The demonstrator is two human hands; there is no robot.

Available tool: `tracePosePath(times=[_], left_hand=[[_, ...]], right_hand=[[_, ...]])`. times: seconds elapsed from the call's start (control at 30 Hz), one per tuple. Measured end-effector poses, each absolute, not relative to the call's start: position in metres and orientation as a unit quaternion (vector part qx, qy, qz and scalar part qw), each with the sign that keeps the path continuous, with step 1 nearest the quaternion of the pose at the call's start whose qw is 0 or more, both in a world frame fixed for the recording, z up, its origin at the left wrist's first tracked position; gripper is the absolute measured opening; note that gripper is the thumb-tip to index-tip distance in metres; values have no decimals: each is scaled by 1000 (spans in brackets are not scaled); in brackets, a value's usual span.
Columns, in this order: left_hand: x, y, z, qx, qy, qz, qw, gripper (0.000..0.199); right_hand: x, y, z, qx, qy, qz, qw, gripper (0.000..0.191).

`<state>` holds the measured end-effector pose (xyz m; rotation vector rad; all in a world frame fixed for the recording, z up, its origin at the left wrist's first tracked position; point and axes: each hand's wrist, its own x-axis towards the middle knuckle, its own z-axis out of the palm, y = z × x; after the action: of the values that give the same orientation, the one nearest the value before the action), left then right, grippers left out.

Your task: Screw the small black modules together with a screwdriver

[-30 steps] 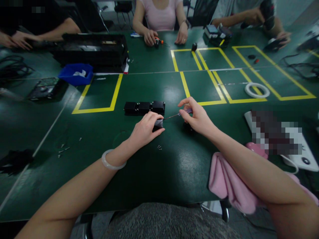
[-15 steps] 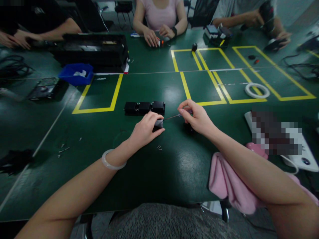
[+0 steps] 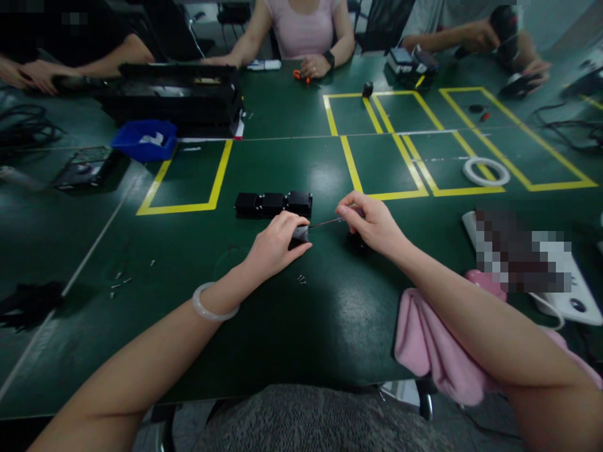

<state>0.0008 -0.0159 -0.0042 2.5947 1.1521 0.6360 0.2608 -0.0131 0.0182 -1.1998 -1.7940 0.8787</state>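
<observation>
My left hand [image 3: 279, 242] grips a small black block [image 3: 300, 235] against the table, its thumb in front and its fingers over the top. A thin screwdriver [image 3: 328, 221] is pinched in my right hand [image 3: 370, 220]; the handle is mostly hidden by the fingers. The shaft points left and its tip meets the right side of the block. Just behind my left hand, three black blocks [image 3: 273, 202] stand in a row, with small screws at their edges. A dark object [image 3: 357, 241] lies under my right hand, partly covered. Several loose screws [image 3: 301, 279] lie in front of the block.
More screws [image 3: 121, 282] are scattered at left. A blue bin [image 3: 144, 140] stands by a long black housing [image 3: 169, 103]. A white ring [image 3: 486, 171], a pink cloth [image 3: 436, 345] and a white power strip [image 3: 581, 295] are at right. Other people sit across the table.
My hands, the screwdriver and the block stay almost as they were. Across the table, a person's arm has reached out toward the left, leaving an orange-and-black item beside their other hand.
</observation>
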Motion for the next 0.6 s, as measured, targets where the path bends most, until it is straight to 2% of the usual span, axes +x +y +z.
tracePosePath(times=[0.17, 0.33, 0.5, 0.6], left_hand=[[1, -15, -4, 886, 392, 219, 117, 37], [1, -16, -5, 883, 397, 219, 119, 37], [1, -16, -5, 884, 396, 218, 117, 37], [1, -16, -4, 885, 395, 217, 117, 38]], right_hand=[[262, -12, 16, -450, -724, 313, 419, 9], [262, -12, 15, -453, -721, 302, 428, 13], [261, -14, 16, -466, -702, 349, 410, 15], [262, -13, 15, -462, -707, 333, 420, 11]])
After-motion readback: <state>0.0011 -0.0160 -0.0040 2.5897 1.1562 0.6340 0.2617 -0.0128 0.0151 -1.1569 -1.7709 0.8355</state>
